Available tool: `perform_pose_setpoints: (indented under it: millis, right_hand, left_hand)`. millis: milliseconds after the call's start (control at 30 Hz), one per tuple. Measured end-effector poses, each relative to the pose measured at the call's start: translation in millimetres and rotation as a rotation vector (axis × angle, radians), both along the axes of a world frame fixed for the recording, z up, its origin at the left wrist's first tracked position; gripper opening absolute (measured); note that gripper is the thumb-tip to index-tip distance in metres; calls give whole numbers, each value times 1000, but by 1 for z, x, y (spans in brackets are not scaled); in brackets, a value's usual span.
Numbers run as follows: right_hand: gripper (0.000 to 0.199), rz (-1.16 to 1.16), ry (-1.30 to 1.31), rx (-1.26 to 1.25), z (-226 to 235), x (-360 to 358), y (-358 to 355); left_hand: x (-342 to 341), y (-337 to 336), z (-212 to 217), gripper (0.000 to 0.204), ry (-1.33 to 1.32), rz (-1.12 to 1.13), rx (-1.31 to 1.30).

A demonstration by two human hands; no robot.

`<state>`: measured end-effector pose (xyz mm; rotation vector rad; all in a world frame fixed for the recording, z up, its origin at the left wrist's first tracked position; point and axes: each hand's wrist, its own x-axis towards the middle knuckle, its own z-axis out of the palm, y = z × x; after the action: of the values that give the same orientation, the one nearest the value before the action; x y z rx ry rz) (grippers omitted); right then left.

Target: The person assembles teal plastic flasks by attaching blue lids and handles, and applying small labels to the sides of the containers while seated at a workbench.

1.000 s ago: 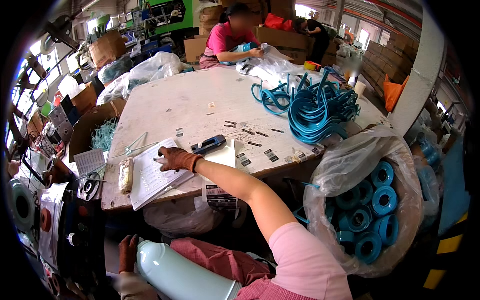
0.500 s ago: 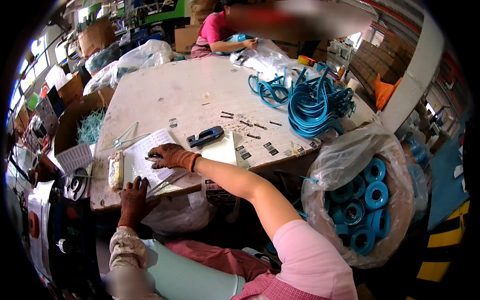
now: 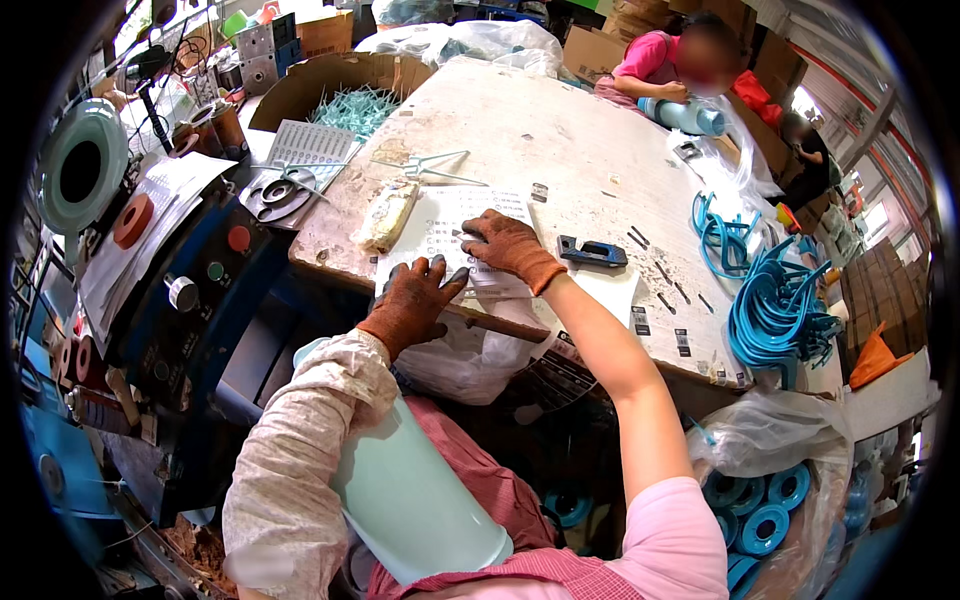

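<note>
A white printed label sheet point(image 3: 440, 225) lies at the near edge of a worn white table point(image 3: 560, 140). My right hand point(image 3: 510, 248), in a brown glove, presses flat on the sheet's right part. My left hand point(image 3: 415, 300), also gloved, rests with spread fingers on the sheet's lower edge at the table rim. Neither hand grips anything that I can see. A pale blue cylinder point(image 3: 400, 490) lies across my lap, under my left forearm.
A dark blue tool point(image 3: 592, 252) lies right of the sheet. Coiled blue hoses point(image 3: 775, 310) sit at the table's right end. A bag of blue rolls point(image 3: 770, 500) stands below. A blue machine point(image 3: 190, 290) stands left. Another person point(image 3: 670, 70) sits at the far side.
My left hand has come up from beside my lap onto the sheet's lower edge. The view has swung left and closer; my right hand stays on the sheet.
</note>
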<state>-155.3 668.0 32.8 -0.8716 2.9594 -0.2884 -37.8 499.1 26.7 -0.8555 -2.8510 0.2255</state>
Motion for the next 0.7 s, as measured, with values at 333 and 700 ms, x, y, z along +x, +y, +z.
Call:
perform_pose_setpoints:
  millis: [333,700]
  right_hand:
    - [54,-50,-14,210,-5,-12,-25]
    - [38,553,469,-346,75,191,-6]
  left_hand:
    - [-5,3,-5,75,26,-22,-23]
    - [178,-135,65,92,9,-46,586]
